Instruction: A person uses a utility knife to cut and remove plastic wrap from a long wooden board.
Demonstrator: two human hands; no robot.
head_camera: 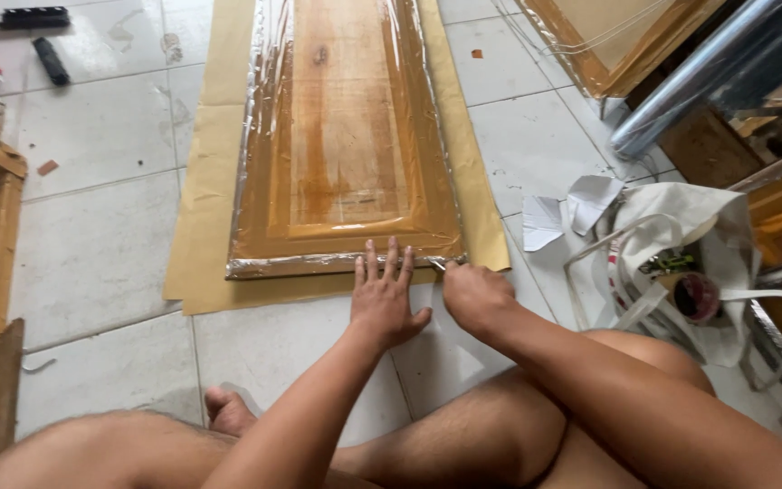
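The wooden panel (346, 136), wrapped in clear plastic film, lies on brown paper (205, 181) on the tiled floor (101, 244). At the panel's near edge, the left hand (386, 294) presses flat, fingers spread wide. Just beside it, the right hand (474, 294) pinches a small blade-like tool (437, 265) against that edge; a white bag (681, 244) sits right of the panel

A wrapped wooden panel (346, 136) lies on brown paper (205, 226) on the tiled floor (101, 263). The left hand (384, 297) rests flat at its near edge; the right hand (474, 294) pinches the wrap at the corner.
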